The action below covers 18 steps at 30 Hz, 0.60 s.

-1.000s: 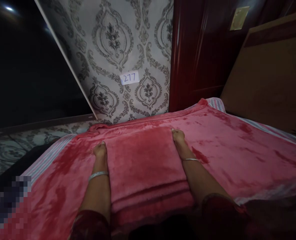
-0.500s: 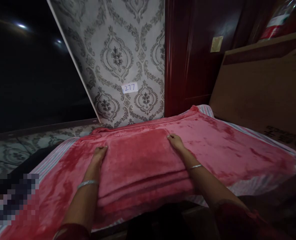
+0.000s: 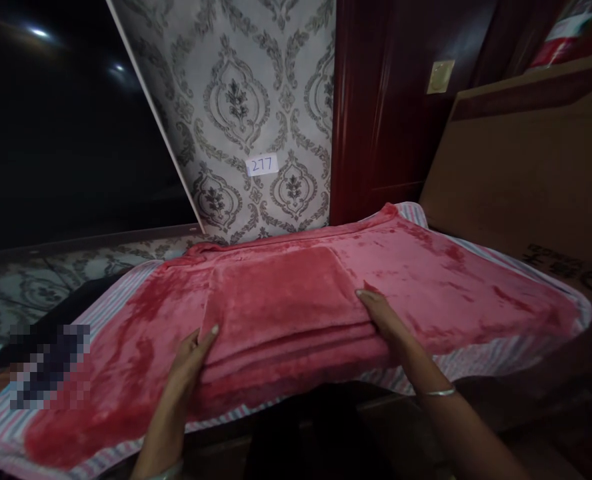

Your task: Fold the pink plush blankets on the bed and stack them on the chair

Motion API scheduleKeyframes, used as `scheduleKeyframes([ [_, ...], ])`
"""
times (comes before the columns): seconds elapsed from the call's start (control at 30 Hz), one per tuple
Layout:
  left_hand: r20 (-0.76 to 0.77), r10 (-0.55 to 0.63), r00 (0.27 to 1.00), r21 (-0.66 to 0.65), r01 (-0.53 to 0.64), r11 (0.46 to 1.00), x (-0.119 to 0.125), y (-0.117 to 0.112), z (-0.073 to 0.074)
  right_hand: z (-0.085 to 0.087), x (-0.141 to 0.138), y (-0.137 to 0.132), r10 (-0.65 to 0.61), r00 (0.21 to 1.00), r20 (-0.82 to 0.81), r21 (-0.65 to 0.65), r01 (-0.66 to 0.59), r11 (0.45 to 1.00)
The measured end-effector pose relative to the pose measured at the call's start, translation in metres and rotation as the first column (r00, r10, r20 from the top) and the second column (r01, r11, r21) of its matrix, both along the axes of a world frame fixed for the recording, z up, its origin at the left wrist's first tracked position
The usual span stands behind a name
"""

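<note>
A red plush blanket (image 3: 456, 293) lies spread out, with a smooth folded panel (image 3: 281, 287) in its middle and layered folds along the near edge. At the panel's near left side, my left hand (image 3: 189, 357) holds the blanket's edge, thumb on top and fingers partly hidden at the side. On the opposite side my right hand (image 3: 383, 317) grips the edge of the same folded part, with its thumb on the cloth and the other fingers mostly out of sight.
Under the blanket is a striped cloth (image 3: 481, 360). A large cardboard box (image 3: 526, 173) stands at the right, a bottle (image 3: 563, 40) above it. A dark screen (image 3: 66, 133) fills the upper left. Behind is patterned wallpaper with a paper label (image 3: 262, 165) reading 277.
Both hands have slid towards me along the sides of the folded panel, from near its far corners to its nearer part. The view has shifted slightly.
</note>
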<state>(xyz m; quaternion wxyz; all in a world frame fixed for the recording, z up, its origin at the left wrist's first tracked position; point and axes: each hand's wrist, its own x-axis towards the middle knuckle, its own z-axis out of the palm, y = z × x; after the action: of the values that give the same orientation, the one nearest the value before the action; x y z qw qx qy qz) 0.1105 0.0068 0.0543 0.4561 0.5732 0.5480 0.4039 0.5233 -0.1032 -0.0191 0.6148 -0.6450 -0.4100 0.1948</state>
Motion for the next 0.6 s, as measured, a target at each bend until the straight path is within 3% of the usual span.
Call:
scheduleKeyframes([
  [0.23, 0.253, 0.132, 0.958, -0.144, -0.097, 0.985, 0.002, 0.003, -0.015, -0.011, -0.003, 0.000, -0.143, 0.989, -0.037, 0.002, 0.144, 0.990],
  [0.6, 0.111, 0.093, 0.989, 0.026, -0.096, 0.995, -0.002, -0.011, -0.020, -0.004, -0.010, -0.012, -0.107, 0.994, 0.027, 0.069, 0.105, 0.992],
])
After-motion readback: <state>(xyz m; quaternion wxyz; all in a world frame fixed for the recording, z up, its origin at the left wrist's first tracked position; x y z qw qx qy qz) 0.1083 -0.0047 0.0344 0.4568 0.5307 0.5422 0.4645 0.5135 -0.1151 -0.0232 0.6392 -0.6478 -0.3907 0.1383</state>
